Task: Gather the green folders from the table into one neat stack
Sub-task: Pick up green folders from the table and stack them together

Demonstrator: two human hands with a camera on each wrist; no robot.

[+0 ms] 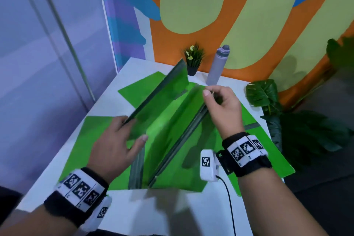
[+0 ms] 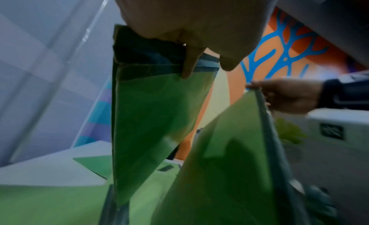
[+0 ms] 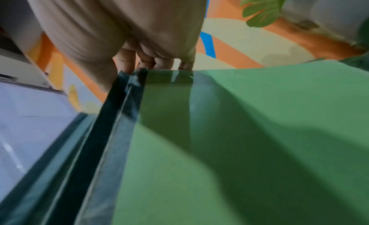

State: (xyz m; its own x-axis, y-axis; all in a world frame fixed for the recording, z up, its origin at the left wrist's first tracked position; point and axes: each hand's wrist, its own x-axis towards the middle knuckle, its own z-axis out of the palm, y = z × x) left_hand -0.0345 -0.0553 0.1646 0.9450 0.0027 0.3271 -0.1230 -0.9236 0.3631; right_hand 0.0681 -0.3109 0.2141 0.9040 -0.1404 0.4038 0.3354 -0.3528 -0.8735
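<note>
Head view: left hand grips one tilted green folder by its dark edge, right hand pinches a second folder. Both are lifted above more folders flat on the white table, near the grey bottle.

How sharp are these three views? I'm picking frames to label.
Head view: mostly sharp, left hand and nearby folder slightly smeared. Left wrist view: dim, soft, folder blurred. Right wrist view: folder motion-blurred, hand shadow across it.
</note>
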